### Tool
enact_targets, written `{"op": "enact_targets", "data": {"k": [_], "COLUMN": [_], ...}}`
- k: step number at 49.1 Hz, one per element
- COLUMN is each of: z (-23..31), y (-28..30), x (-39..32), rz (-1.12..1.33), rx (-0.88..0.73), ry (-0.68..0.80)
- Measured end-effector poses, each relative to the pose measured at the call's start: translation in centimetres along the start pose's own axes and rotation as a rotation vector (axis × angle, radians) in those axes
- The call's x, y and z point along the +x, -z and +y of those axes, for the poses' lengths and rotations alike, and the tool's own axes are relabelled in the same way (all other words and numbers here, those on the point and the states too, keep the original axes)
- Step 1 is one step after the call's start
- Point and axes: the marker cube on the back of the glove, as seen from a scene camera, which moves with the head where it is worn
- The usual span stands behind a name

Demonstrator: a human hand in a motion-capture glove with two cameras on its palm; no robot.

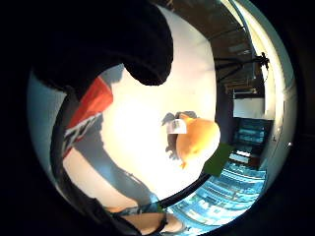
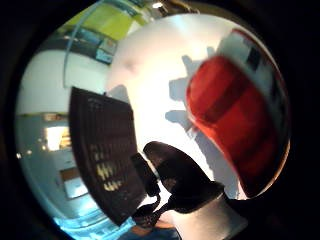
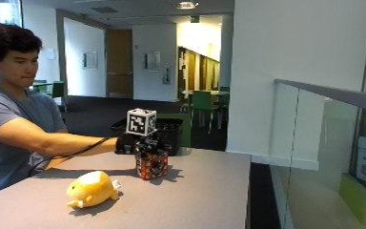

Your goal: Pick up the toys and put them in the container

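The red toy car (image 3: 151, 166) stands on end on the counter (image 3: 202, 200), nose down, with the gloved right hand (image 3: 132, 143) on its top end. The thumb-side palm view shows the car's red body (image 2: 235, 130) filling the space next to the palm, and the fingers (image 1: 147, 54) seem to curl over its top, though where they meet the car is not plainly visible; I judge the hand to be grasping it. The black mesh container (image 3: 164, 131) stands just behind the car at the far edge of the counter, near the hand.

The risk, as I judge it, is that the upright car tips or slips out as it is lifted, since only its top end is held. It could also catch on the container's rim on the way in, because the bin sits so close behind.

A yellow plush toy (image 3: 93, 189) lies on its side on the counter nearer the camera, well apart from the car and not in the path to the container. Nothing stands between the car and the bin.
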Motion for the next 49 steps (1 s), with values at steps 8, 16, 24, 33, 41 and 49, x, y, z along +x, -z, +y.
{"op": "enact_targets", "data": {"k": [8,16,24,33,41,49], "z": [-0.2,0.0,0.2,0.6,0.8,2.2], "y": [-2.4,-6.1,-5.9,-5.0,3.8,15.5], "x": [0.4,1.2,0.8,0.3,1.7,-0.2], "rz": [0.035,-0.026,-0.045,-0.076,-0.099,-0.109], "rx": [-0.058,-0.101,-0.001,0.135,0.211,0.334], "ry": [-0.025,-0.032,-0.025,-0.019,-0.035,-0.009]}}
